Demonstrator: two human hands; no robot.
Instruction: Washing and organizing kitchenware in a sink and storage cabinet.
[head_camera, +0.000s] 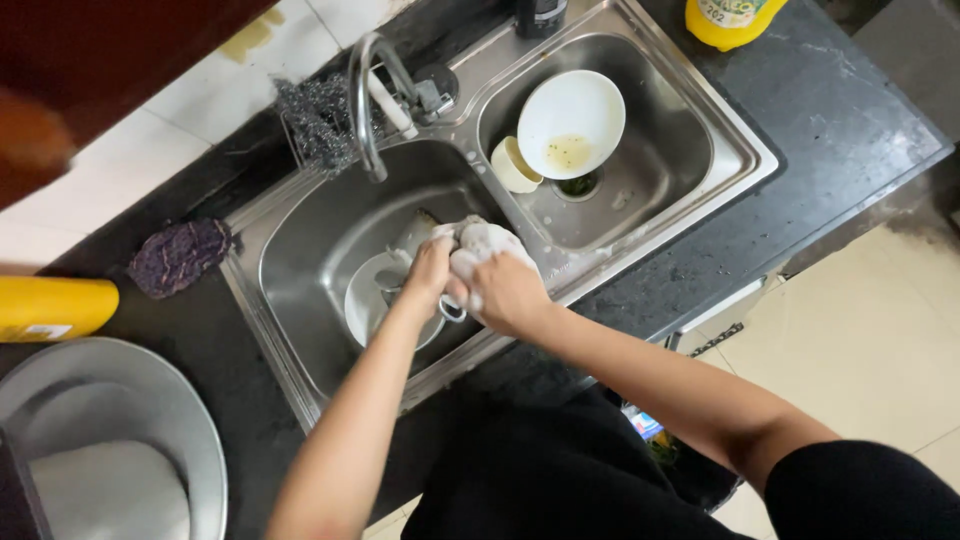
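Observation:
Both my hands meet over the left basin of a steel double sink (300, 225). My left hand (428, 272) and my right hand (508, 292) together grip a soapy white cloth (482, 243) wrapped around a small item; a ring-like handle (452, 312) shows beneath, so it may be a cup. Below my hands a white plate (362, 300) lies in the left basin. The curved tap (366, 100) stands above that basin.
The right basin (690, 150) holds a white bowl (570, 122) with yellowish residue and a tipped cream cup (514, 166). A steel scrubber (318, 118) sits behind the tap, a purple scouring pad (180, 256) on the black counter, yellow bottles (52, 306) (728, 18) nearby, a metal basin (110, 440) at left.

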